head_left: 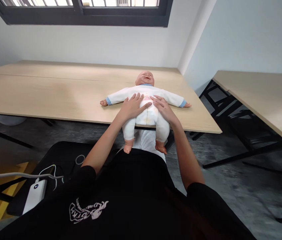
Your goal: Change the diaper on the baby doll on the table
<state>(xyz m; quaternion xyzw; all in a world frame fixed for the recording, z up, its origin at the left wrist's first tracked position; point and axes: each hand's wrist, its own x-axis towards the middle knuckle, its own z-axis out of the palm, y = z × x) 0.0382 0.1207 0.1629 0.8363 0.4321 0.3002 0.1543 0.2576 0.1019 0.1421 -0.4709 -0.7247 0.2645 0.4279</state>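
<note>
A baby doll in a white romper with blue cuffs lies face up on the wooden table, arms spread wide. Its legs hang over the near edge. My left hand lies flat on the doll's belly at its left side, fingers stretched out. Resting on the other side of the belly and hip is my right hand, fingers also extended. Neither hand grips anything; both press lightly on the romper.
A second wooden table stands to the right across a gap with black metal legs. A white power bank with cables lies on a black surface at lower left. A dark-framed window runs along the back wall.
</note>
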